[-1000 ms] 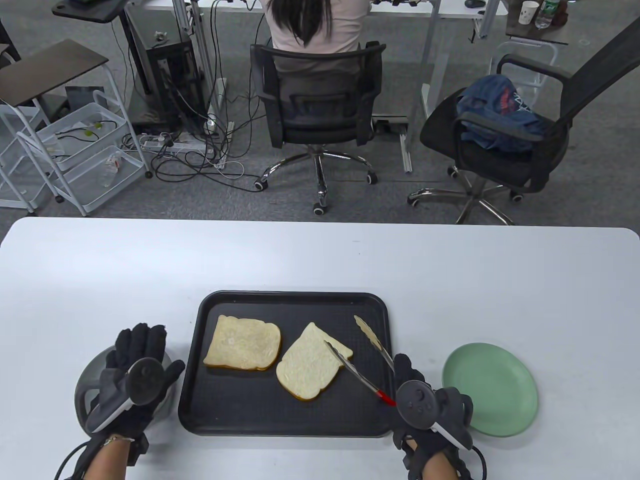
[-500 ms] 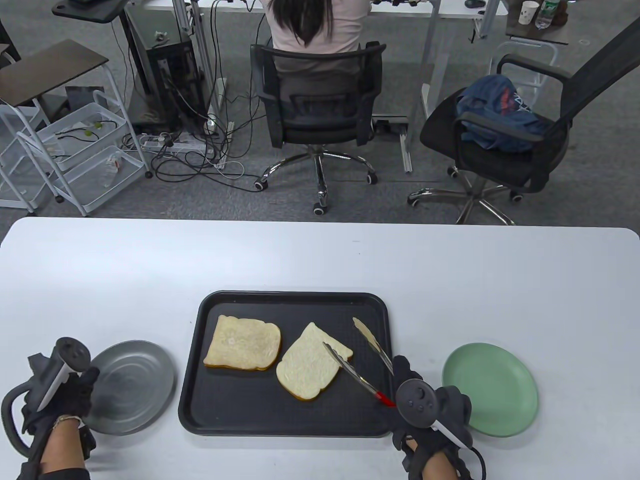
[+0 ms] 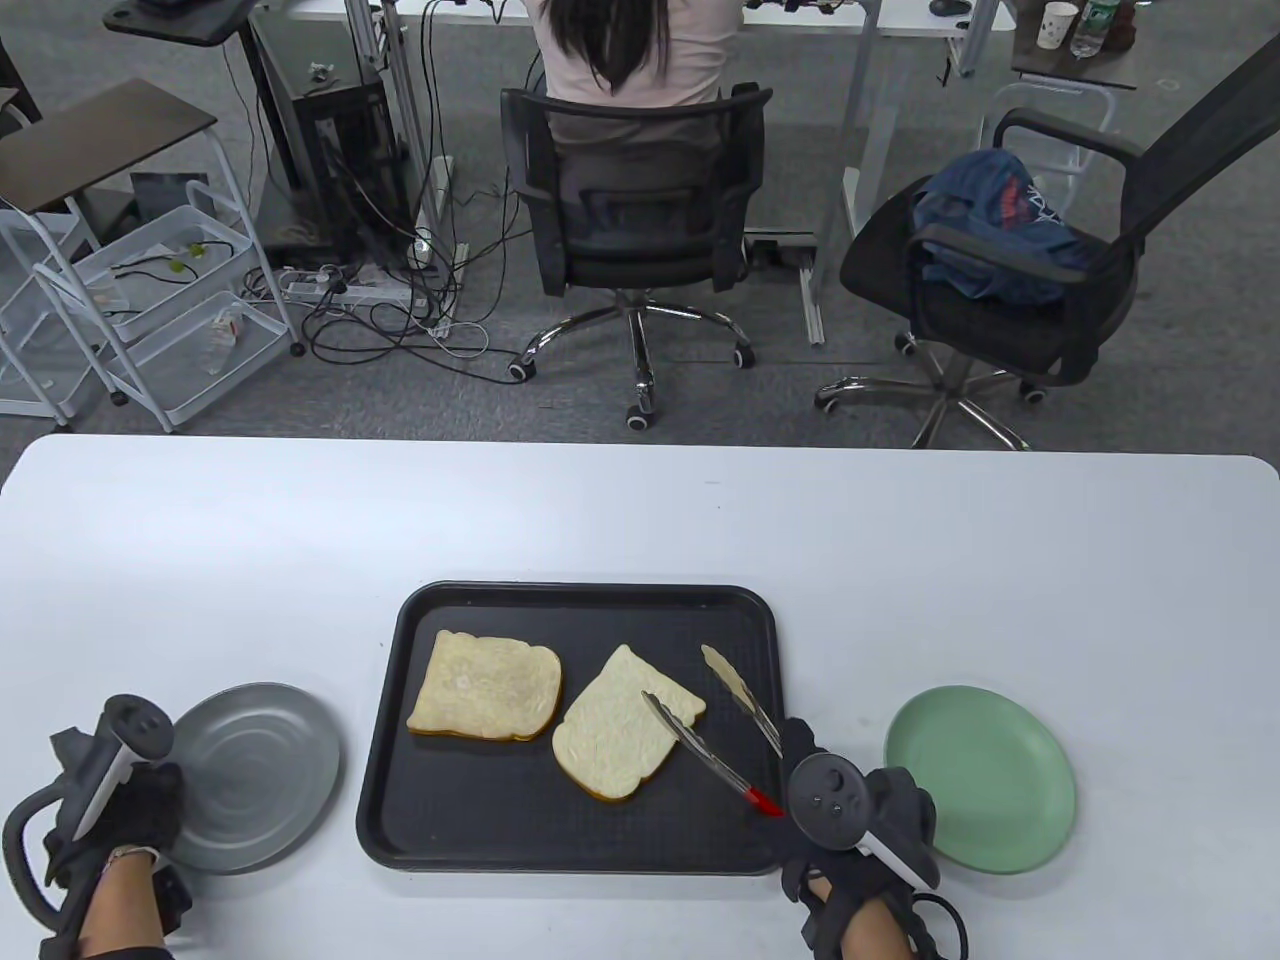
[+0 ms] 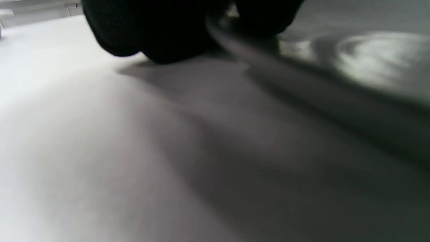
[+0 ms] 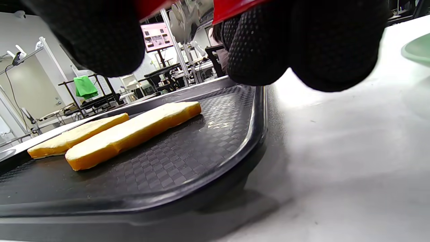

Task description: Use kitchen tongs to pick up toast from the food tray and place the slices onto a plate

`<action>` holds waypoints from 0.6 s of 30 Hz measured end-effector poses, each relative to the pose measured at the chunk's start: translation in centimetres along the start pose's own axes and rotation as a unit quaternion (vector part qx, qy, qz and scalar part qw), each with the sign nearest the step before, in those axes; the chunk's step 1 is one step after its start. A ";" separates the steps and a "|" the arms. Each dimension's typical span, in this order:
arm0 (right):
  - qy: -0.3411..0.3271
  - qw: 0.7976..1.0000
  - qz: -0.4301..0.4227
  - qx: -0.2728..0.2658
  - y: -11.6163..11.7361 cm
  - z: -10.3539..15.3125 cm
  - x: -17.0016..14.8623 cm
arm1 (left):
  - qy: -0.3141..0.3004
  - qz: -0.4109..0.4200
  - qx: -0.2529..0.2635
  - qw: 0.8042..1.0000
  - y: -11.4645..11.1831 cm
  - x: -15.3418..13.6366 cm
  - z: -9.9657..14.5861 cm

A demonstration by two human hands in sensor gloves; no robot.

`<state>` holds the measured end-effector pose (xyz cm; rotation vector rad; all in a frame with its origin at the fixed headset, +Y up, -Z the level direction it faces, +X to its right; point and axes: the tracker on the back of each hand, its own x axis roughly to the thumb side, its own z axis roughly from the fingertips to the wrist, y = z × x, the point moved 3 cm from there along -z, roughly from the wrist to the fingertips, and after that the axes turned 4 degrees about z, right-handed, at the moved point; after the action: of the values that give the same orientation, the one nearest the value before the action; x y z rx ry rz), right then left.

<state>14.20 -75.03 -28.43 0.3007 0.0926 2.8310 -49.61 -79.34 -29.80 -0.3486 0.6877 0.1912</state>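
Right hand: the right hand (image 3: 850, 810) gripped the red handle end of the kitchen tongs (image 3: 715, 710), fingers curled round it, at the tray's near right corner.
Tongs: their two arms stood spread apart, one tip over the right slice's right edge, the other over bare tray beside it; whether a tip touched the bread cannot be told.
Left hand: the left hand (image 3: 115, 800) lay at the table's near left corner, fingers at the near left rim of the grey plate (image 3: 250, 775); the blurred left wrist view suggested a pinch on the rim, so I cannot tell for certain.
Toast: the right slice (image 3: 620, 725) and the left slice (image 3: 485, 685) lay flat on the black food tray (image 3: 570, 830), side by side, just apart.
Green plate: the green plate (image 3: 980, 780) sat near the table's near edge, right of the tray, just beside the right hand.
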 end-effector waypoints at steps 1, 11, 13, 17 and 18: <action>0.000 1.000 0.000 0.001 0.0 0.0 0.0 | 0.001 0.025 -0.005 1.000 0.2 -0.2 0.0; -0.008 1.000 -0.007 0.006 0.1 -0.1 0.2 | -0.043 0.167 0.003 0.985 2.7 -1.2 1.4; -0.010 1.000 -0.008 0.005 0.1 -0.1 0.2 | -0.045 0.177 0.017 0.983 3.7 -1.3 1.9; -0.015 1.000 -0.011 0.004 0.2 -0.1 0.3 | -0.073 0.247 0.027 0.966 5.5 -0.9 3.5; -0.016 1.000 -0.011 0.004 0.2 -0.1 0.4 | -0.088 0.266 0.030 0.960 5.9 -0.6 4.0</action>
<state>13.79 -75.11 -28.46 0.3443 0.0988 2.8026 -49.40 -72.37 -28.01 -0.0797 0.5977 0.7040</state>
